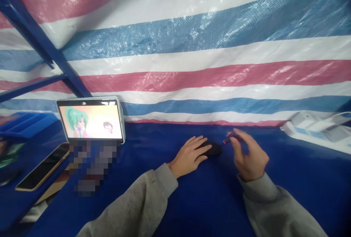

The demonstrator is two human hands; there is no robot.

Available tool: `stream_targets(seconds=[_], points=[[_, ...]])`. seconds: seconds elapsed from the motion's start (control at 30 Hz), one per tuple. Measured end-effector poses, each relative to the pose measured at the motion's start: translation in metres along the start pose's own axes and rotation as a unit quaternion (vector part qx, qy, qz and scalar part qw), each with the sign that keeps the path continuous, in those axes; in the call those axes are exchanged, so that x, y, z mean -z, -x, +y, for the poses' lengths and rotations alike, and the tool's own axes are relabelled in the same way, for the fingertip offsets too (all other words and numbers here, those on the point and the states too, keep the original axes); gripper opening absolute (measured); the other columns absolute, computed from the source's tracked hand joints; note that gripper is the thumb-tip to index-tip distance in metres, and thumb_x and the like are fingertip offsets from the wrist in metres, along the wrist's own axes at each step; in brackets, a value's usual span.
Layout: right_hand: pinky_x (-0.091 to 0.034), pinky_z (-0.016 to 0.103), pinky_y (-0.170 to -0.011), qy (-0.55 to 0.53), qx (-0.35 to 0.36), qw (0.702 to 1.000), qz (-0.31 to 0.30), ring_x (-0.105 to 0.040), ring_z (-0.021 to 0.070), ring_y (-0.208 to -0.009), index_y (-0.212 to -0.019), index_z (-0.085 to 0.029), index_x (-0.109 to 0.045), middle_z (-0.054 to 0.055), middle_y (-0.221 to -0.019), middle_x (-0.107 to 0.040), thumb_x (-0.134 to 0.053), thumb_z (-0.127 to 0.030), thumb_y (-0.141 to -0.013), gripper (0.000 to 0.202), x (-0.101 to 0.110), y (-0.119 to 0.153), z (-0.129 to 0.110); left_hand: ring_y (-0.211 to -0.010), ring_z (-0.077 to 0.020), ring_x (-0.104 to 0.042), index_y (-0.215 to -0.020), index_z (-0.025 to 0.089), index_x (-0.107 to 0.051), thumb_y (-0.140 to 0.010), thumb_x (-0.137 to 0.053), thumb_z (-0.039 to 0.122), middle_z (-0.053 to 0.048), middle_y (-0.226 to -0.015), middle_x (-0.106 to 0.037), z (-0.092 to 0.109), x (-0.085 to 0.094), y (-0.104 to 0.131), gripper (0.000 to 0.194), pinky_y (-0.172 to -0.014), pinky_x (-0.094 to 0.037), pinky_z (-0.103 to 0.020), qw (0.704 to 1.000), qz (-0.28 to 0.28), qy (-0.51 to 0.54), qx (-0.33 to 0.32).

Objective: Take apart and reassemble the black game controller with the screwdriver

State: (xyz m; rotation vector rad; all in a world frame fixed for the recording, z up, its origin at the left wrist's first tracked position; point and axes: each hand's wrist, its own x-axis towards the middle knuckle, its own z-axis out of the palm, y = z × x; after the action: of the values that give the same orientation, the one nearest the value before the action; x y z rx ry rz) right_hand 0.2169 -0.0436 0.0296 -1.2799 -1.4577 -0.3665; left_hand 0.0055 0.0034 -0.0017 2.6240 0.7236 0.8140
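Observation:
A black computer mouse (214,150), oval and low, lies on the blue tabletop. My left hand (189,156) reaches over its left end, the fingers fairly straight and the thumb along the near side, holding it in place. Just to the right, my right hand (250,156) is raised a little with thumb and forefinger pinched together. Between them is a small, slim, dark purple-red object (229,138), its lower tip pointing toward the mouse without clear contact. It is too blurred to name, and part of it is hidden by the fingers.
A tablet (91,120) showing a cartoon stands at the back left above a pixelated patch. Left of it are a phone (44,166) and a blue tray (30,123). A white power strip (315,136) with plugs sits at right. Striped sheeting (192,79) hangs behind the table.

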Motion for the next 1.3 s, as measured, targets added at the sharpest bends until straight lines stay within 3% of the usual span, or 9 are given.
stream_targets(seconds=[0.13,0.33,0.5,0.63,0.73,0.83,0.97,1.13,1.3], points=[[-0.057,0.039,-0.093,-0.008,0.001,1.000,-0.002,-0.072,0.0235,-0.098,-0.128,-0.025,-0.063,0.007,-0.110,-0.075,-0.058,-0.024,-0.093,0.035,0.0038,-0.0019,-0.0068,-0.147,-0.0213,-0.035,-0.142,0.027,-0.050,-0.100,-0.053,0.031,-0.007,-0.152,-0.045,-0.0009,0.0000,0.0005,0.042,-0.122,-0.028,-0.047,1.000,-0.021,0.000,-0.022],[-0.059,0.039,-0.084,-0.012,0.009,1.000,0.027,-0.071,0.0227,-0.091,-0.117,-0.024,-0.068,0.009,-0.101,-0.074,-0.063,-0.024,-0.090,0.028,0.0063,-0.0038,-0.0074,-0.147,-0.0219,-0.033,-0.143,0.026,-0.049,-0.102,-0.050,0.033,-0.008,-0.154,-0.044,-0.0015,-0.0006,0.0005,0.042,-0.123,-0.027,-0.048,0.999,-0.032,-0.007,-0.036],[-0.059,0.038,-0.080,-0.079,0.018,0.997,0.000,-0.071,0.0196,-0.085,-0.127,-0.019,-0.062,0.011,-0.104,-0.074,-0.053,-0.016,-0.093,0.035,0.0044,-0.0025,-0.0065,-0.148,-0.0216,-0.032,-0.144,0.023,-0.048,-0.103,-0.047,0.035,-0.008,-0.154,-0.042,-0.0010,-0.0012,0.0000,0.043,-0.123,-0.028,-0.047,0.997,-0.044,-0.032,-0.046],[-0.059,0.036,-0.073,-0.063,0.011,0.997,0.046,-0.070,0.0184,-0.077,-0.111,-0.020,-0.067,0.008,-0.096,-0.073,-0.068,-0.022,-0.086,0.025,0.0008,-0.0006,-0.0066,-0.148,-0.0211,-0.031,-0.144,0.024,-0.047,-0.103,-0.046,0.036,-0.008,-0.154,-0.043,-0.0018,-0.0014,-0.0003,0.043,-0.123,-0.028,-0.046,0.997,-0.045,-0.047,-0.051],[-0.060,0.038,-0.078,-0.052,0.022,0.998,0.037,-0.070,0.0206,-0.084,-0.109,-0.021,-0.067,0.008,-0.096,-0.073,-0.067,-0.024,-0.086,0.023,0.0004,-0.0001,-0.0066,-0.148,-0.0210,-0.033,-0.144,0.025,-0.048,-0.103,-0.046,0.036,-0.007,-0.154,-0.043,-0.0027,-0.0017,-0.0004,0.043,-0.122,-0.029,-0.046,0.996,-0.043,-0.053,-0.051],[-0.060,0.041,-0.086,-0.061,0.017,0.998,0.011,-0.072,0.0222,-0.094,-0.123,-0.020,-0.062,0.010,-0.106,-0.074,-0.060,-0.019,-0.090,0.033,0.0011,0.0002,-0.0081,-0.147,-0.0210,-0.033,-0.144,0.024,-0.048,-0.103,-0.046,0.036,-0.007,-0.154,-0.043,-0.0030,-0.0019,-0.0002,0.042,-0.122,-0.029,-0.045,0.996,-0.040,-0.052,-0.052],[-0.061,0.039,-0.083,-0.046,0.031,0.998,0.012,-0.072,0.0220,-0.093,-0.133,-0.021,-0.057,0.011,-0.113,-0.073,-0.062,-0.016,-0.089,0.045,0.0015,-0.0007,-0.0103,-0.146,-0.0216,-0.036,-0.142,0.024,-0.050,-0.103,-0.046,0.036,-0.008,-0.153,-0.045,-0.0024,-0.0016,-0.0003,0.041,-0.121,-0.031,-0.047,0.997,-0.033,-0.049,-0.051],[-0.060,0.040,-0.086,-0.019,0.058,0.998,0.027,-0.070,0.0236,-0.101,-0.128,-0.020,-0.062,0.013,-0.112,-0.071,-0.060,-0.012,-0.089,0.040,0.0031,-0.0034,-0.0092,-0.146,-0.0218,-0.036,-0.143,0.025,-0.049,-0.103,-0.046,0.034,-0.007,-0.153,-0.045,-0.0015,-0.0011,-0.0014,0.041,-0.121,-0.032,-0.048,0.997,-0.034,-0.046,-0.048],[-0.060,0.042,-0.087,-0.089,0.042,0.994,0.040,-0.070,0.0243,-0.102,-0.118,-0.020,-0.064,0.009,-0.102,-0.074,-0.063,-0.008,-0.085,0.035,0.0036,-0.0029,-0.0080,-0.146,-0.0215,-0.037,-0.143,0.026,-0.049,-0.104,-0.046,0.035,-0.007,-0.153,-0.045,-0.0030,-0.0023,-0.0010,0.040,-0.120,-0.033,-0.047,0.997,-0.031,-0.046,-0.045]])
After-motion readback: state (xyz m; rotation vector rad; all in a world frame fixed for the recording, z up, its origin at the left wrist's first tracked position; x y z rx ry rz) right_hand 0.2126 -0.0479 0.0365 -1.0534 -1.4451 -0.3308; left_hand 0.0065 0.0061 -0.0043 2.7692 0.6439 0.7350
